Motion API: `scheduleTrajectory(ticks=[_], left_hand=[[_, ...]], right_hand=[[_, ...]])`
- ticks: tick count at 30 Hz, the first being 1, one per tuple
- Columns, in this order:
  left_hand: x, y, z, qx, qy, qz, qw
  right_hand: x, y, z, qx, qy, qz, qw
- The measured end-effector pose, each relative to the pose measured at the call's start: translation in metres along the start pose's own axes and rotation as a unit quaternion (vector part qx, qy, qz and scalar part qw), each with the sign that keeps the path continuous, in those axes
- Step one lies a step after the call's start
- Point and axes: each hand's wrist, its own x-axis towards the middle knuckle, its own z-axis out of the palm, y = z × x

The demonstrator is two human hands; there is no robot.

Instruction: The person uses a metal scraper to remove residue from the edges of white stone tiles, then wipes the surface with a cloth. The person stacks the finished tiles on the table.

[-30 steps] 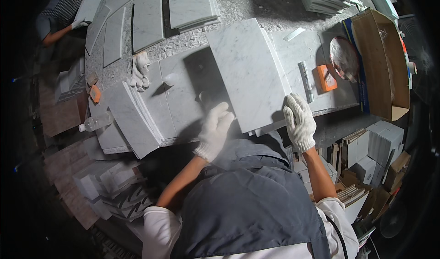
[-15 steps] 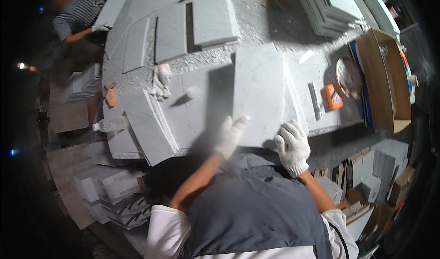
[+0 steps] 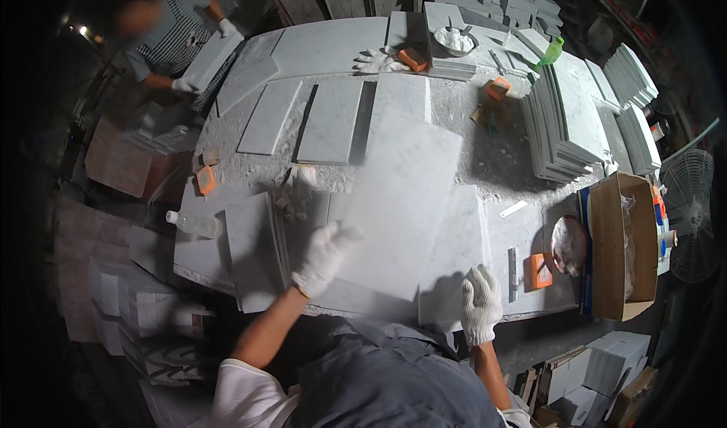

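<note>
A plastic bottle [image 3: 193,223] lies at the counter [image 3: 492,148] edge, far left. The left hand [image 3: 322,257], gloved, has its fingers clamped on the left edge of a large marble slab [image 3: 397,208], which now rides tilted and blurred above the flat tiles; a second ago it lay lower, nearer the body. The right hand [image 3: 481,303] has let go, fingers released, resting on the slab beneath. So the lift looks underway, one-handed. Rightward sits an orange block [image 3: 539,270].

The marble slab [image 3: 397,208] in my gloved left hand [image 3: 322,257] is motion-blurred at frame centre; it hides my left fingers' tips and the table [image 3: 485,132] beneath.
</note>
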Motion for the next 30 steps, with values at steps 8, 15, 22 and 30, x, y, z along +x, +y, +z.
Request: scheduleTrajectory(ticks=[8,15,22,30], left_hand=[[0.126,0.064,-0.114,0.061,0.143,0.012,0.988],[0.254,0.023,-0.178,0.023,0.155,0.035,0.987],[0.321,-0.007,-0.189,0.056,0.136,0.022,0.989],[0.342,-0.018,-0.184,0.048,0.128,0.007,0.991]], right_hand=[[0.051,-0.026,0.029,-0.094,0.043,-0.118,0.988],[0.057,-0.021,0.043,-0.139,0.092,-0.142,0.976],[0.064,-0.033,0.048,-0.14,0.055,-0.104,0.983],[0.051,-0.021,0.051,-0.173,-0.003,-0.031,0.985]])
